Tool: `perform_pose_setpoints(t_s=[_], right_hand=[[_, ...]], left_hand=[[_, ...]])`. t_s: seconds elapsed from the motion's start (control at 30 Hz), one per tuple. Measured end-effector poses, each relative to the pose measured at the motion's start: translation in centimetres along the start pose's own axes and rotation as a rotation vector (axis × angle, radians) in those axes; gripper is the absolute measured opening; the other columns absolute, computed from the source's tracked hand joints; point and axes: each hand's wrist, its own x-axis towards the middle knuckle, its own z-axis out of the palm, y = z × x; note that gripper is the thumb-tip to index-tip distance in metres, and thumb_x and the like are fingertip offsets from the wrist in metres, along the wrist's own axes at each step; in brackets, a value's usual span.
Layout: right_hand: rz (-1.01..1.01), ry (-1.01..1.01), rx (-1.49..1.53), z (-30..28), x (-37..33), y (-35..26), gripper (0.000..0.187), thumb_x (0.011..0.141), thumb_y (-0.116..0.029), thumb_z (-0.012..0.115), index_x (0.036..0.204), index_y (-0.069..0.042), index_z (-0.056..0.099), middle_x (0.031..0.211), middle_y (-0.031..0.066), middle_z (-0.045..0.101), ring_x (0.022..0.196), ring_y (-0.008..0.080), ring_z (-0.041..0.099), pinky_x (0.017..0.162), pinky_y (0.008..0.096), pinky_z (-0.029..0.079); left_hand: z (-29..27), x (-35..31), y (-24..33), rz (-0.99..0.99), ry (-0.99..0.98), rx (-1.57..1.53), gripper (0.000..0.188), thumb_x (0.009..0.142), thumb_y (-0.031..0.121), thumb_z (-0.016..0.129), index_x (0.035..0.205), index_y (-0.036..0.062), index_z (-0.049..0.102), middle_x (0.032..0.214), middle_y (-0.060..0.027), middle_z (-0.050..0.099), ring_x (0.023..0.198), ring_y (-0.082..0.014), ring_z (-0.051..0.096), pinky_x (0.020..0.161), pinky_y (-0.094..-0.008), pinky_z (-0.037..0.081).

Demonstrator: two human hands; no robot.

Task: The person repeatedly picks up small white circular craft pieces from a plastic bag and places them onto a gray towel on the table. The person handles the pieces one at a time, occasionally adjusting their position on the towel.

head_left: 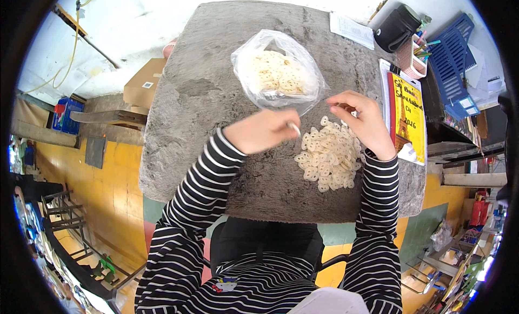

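My left hand (264,131) is closed, with a small pale flat piece (293,129) pinched at its fingertips, partly hidden and slightly blurred. My right hand (363,119) hovers over the back edge of a loose pile of off-white flat pieces with holes (330,157). Its thumb and fingers are drawn together; whatever may lie between them is too small to make out. Beyond both hands rests an open clear plastic bag (253,100), holding many similar cream-coloured pieces (278,73).
A grey fuzzy cloth (194,70) covers the table. Along its right side lie a yellow packet (408,106), a pink basket of pens (413,60), a black container (397,28) and a paper sheet (351,30). A cardboard box (143,84) stands left of the table.
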Motion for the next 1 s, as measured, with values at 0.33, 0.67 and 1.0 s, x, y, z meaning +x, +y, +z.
perform_pose_setpoints(t_s=[0.33,0.67,1.0], right_hand=[[0.063,0.023,-0.327,-0.3,-3.4,6.0,0.033,0.091,-0.024,0.070,0.114,-0.001,0.064,0.103,0.0173,0.058,0.098,0.0341,0.060,0.087,0.0387,0.048],[-0.102,-0.109,-0.146,3.6,-2.8,3.6,0.024,0.090,-0.015,0.067,0.106,0.002,0.060,0.097,0.0191,0.060,0.094,0.0380,0.061,0.083,0.0421,0.049],[-0.308,-0.047,0.148,2.8,-2.4,-1.6,0.018,0.089,-0.010,0.068,0.105,-0.004,0.063,0.098,0.0133,0.061,0.089,0.0331,0.064,0.078,0.0376,0.051]], left_hand=[[-6.7,4.3,0.5,-0.124,0.420,0.097,0.027,0.102,0.020,0.051,0.122,0.0012,0.056,0.099,-0.0083,0.063,0.093,-0.0180,0.058,0.086,-0.0295,0.047],[-3.5,2.4,2.4,-0.067,0.539,-0.103,0.029,0.101,0.020,0.055,0.119,0.0002,0.065,0.108,-0.0076,0.070,0.102,-0.0171,0.065,0.091,-0.0301,0.050],[6.2,2.6,2.8,-0.471,-0.002,-1.543,0.053,0.109,0.045,0.031,0.125,-0.0002,0.054,0.110,-0.0156,0.064,0.105,-0.0235,0.066,0.096,-0.0385,0.057]])
